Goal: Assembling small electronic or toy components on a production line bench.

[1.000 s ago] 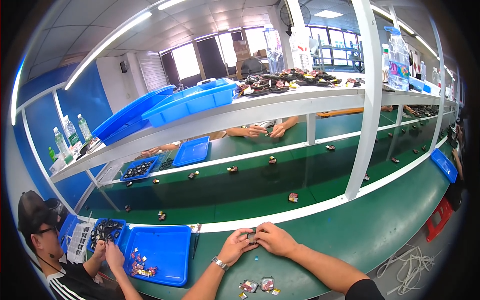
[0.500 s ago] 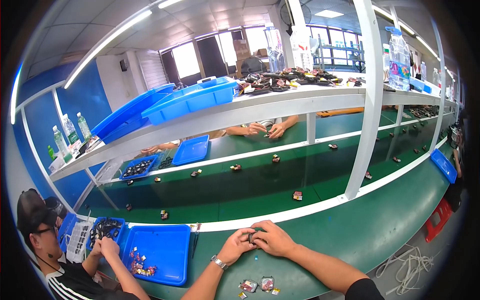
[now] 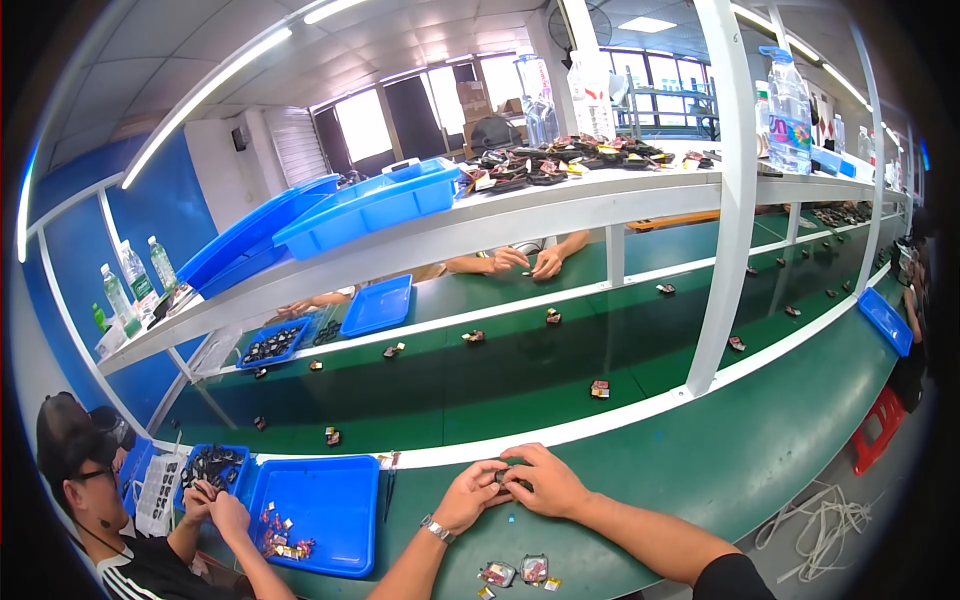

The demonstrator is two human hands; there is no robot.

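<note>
Where the hands meet: left hand (image 3: 470, 495) and right hand (image 3: 540, 480) both pinch one small dark part (image 3: 503, 476) above the green table (image 3: 700, 480).
Progress: part under work, not set down.
Count: two small clear-cased pieces (image 3: 515, 572) lie nearer; one blue plastic tray (image 3: 330, 500) left.

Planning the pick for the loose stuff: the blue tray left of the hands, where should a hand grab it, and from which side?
Grip the blue tray by its raised right rim, coming from the right, probably with the left hand, which is nearest. The tray lies flat on the green bench, so the thin upright rim is the only pinchable edge. The co-worker's hands crowd the left side.
</note>
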